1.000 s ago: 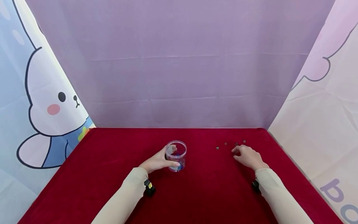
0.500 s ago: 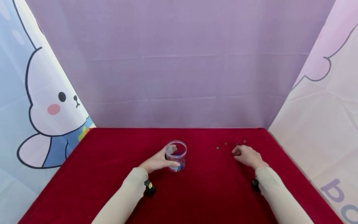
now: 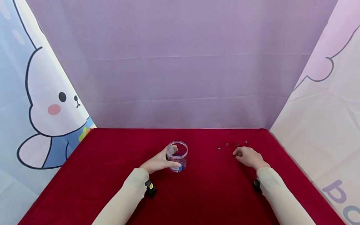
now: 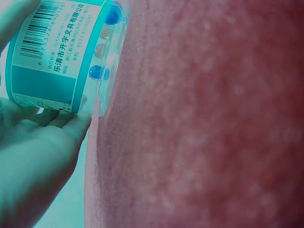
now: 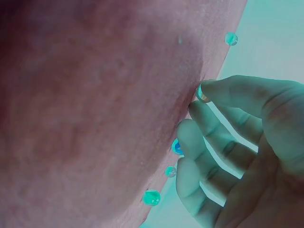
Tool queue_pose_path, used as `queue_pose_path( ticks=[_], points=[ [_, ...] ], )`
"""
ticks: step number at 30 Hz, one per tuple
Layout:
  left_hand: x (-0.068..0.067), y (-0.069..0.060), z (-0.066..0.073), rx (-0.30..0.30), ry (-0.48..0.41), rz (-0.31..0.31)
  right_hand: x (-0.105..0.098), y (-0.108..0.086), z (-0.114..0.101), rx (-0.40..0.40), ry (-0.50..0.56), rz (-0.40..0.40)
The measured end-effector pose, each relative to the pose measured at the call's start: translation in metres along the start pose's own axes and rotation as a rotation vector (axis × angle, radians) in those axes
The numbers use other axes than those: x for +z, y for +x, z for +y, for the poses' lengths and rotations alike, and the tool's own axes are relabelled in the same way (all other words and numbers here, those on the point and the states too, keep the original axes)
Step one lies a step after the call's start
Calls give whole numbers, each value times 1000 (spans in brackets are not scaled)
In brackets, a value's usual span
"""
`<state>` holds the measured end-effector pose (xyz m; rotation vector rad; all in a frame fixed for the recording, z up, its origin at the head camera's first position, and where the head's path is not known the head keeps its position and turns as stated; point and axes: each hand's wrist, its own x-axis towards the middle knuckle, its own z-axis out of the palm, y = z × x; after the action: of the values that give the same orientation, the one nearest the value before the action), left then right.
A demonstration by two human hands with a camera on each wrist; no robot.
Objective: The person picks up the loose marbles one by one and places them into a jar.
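Observation:
My left hand [image 3: 158, 162] grips a clear, open-topped plastic jar [image 3: 183, 156], thumb at the front and fingers behind. It stands upright on the red cloth. In the left wrist view a printed label [image 4: 47, 52] wraps the jar, and several marbles [image 4: 96, 71], blue and amber, lie at its bottom. To the right, my right hand [image 3: 248, 157] is low over the cloth. Its thumb and forefinger pinch a small glass marble [image 5: 201, 93], partly hidden by the fingertips. The other fingers curl loosely beside a blue-centred marble [image 5: 177, 146].
Several loose marbles lie just beyond my right hand, among them one at the left end [image 3: 218, 148] and one at the right end [image 3: 246, 142]. Red cloth [image 3: 197, 193] covers the table. A purple curtain [image 3: 180, 78] hangs behind it, with printed sheets at both sides.
The thumb and forefinger of my right hand have drawn together onto the marble. My left hand and the jar hold still.

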<state>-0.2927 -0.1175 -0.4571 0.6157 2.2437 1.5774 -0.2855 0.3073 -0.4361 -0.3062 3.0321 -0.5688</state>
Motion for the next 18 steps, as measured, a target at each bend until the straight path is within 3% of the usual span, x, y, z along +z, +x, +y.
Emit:
queue_pose_path(
  ticks=[18],
  points=[
    [-1, 1, 0, 2, 8, -10, -2, -6, -12, -45, 3, 72]
  ],
)
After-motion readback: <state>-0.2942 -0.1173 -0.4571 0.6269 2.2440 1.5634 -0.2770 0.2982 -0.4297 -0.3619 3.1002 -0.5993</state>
